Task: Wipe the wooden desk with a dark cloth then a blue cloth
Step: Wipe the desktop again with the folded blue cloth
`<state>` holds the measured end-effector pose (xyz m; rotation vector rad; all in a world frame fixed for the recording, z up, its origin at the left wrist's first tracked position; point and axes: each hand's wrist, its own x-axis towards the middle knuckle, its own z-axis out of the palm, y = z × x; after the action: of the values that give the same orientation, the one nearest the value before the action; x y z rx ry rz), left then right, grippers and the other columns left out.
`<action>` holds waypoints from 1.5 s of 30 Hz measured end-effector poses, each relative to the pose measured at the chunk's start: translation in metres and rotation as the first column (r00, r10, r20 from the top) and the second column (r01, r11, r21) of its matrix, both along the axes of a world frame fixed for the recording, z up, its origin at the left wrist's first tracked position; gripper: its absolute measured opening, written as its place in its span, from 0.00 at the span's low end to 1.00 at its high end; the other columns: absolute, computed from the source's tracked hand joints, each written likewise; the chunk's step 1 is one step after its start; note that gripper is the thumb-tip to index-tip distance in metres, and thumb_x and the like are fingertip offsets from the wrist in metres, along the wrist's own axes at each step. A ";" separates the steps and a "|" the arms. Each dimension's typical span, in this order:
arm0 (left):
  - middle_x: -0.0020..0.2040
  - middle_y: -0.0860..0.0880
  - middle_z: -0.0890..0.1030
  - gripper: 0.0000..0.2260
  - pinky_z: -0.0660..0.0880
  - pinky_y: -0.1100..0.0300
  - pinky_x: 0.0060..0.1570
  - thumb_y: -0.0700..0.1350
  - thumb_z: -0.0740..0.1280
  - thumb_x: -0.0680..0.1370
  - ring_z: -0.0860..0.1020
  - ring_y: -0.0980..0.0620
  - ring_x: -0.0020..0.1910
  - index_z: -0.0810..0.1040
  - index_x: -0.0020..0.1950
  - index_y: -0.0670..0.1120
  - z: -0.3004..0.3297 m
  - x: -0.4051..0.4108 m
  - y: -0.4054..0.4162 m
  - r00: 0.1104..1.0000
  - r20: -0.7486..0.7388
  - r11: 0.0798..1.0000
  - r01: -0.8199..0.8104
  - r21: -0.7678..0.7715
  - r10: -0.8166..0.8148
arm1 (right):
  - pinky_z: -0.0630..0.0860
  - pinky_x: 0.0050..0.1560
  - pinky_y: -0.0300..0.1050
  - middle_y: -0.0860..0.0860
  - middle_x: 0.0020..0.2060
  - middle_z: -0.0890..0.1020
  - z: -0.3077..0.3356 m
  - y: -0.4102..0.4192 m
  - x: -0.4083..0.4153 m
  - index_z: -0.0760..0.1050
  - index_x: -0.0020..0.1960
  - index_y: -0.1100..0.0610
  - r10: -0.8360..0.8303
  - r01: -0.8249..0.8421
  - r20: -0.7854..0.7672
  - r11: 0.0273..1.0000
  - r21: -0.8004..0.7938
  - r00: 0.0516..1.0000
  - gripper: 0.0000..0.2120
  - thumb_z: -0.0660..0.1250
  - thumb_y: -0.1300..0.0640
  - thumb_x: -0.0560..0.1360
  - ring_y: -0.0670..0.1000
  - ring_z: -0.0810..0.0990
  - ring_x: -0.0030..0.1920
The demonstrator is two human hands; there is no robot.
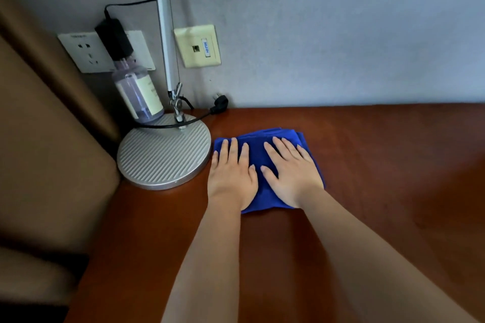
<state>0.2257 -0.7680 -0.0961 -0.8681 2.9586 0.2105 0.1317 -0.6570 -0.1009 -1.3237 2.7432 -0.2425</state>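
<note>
the folded blue cloth lies flat on the wooden counter under the left hand and right hand, fingers spread wide and gripping nothing, so a leftward swipe could bump the lamp base and topple the bottle.

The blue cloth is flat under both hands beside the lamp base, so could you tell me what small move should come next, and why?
Probably slide the blue cloth rightward: both the left hand and right hand press it flat, the lamp base blocks the left, and bare desk lies right.
</note>
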 end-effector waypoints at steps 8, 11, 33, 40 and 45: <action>0.79 0.46 0.41 0.25 0.39 0.50 0.76 0.52 0.44 0.83 0.39 0.48 0.78 0.42 0.79 0.47 -0.002 -0.066 -0.055 1.000 0.010 1.000 0.013 -0.008 -0.013 | 0.39 0.76 0.46 0.47 0.78 0.47 -0.002 -0.052 -0.063 0.46 0.79 0.49 -0.020 0.020 -0.007 1.000 0.008 1.000 0.28 0.46 0.41 0.81 0.46 0.42 0.77; 0.79 0.46 0.41 0.25 0.40 0.50 0.76 0.52 0.44 0.83 0.39 0.48 0.78 0.42 0.79 0.47 -0.002 -0.083 -0.067 1.000 0.004 1.000 0.006 -0.010 -0.006 | 0.40 0.76 0.46 0.47 0.78 0.47 -0.001 -0.066 -0.080 0.47 0.79 0.48 -0.017 0.018 -0.016 1.000 0.009 1.000 0.28 0.46 0.41 0.81 0.46 0.43 0.77; 0.79 0.46 0.40 0.25 0.39 0.51 0.76 0.52 0.43 0.84 0.38 0.48 0.78 0.42 0.79 0.47 0.001 0.013 0.012 0.999 0.044 1.000 -0.027 -0.010 0.027 | 0.39 0.75 0.47 0.48 0.78 0.46 0.004 0.010 0.011 0.46 0.79 0.49 0.026 -0.026 -0.002 1.000 0.015 1.000 0.29 0.46 0.41 0.81 0.47 0.42 0.77; 0.79 0.45 0.40 0.25 0.40 0.51 0.76 0.52 0.44 0.83 0.38 0.48 0.78 0.42 0.79 0.47 -0.001 0.013 0.010 1.000 0.022 1.000 0.011 -0.022 -0.011 | 0.39 0.75 0.47 0.48 0.78 0.47 -0.001 0.015 0.015 0.47 0.78 0.49 0.010 -0.010 -0.008 1.000 -0.014 1.000 0.29 0.46 0.40 0.81 0.47 0.42 0.77; 0.79 0.45 0.41 0.25 0.40 0.51 0.76 0.52 0.44 0.84 0.39 0.48 0.78 0.42 0.79 0.47 -0.001 -0.016 -0.012 0.999 0.016 0.998 0.049 -0.025 -0.049 | 0.39 0.75 0.47 0.48 0.78 0.47 -0.001 -0.003 -0.010 0.46 0.78 0.49 -0.014 0.014 -0.002 1.000 -0.021 1.000 0.29 0.46 0.40 0.81 0.47 0.42 0.77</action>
<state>0.2094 -0.7802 -0.0973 -0.7956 2.9705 0.1637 0.1214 -0.6600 -0.1017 -1.3106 2.7605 -0.2712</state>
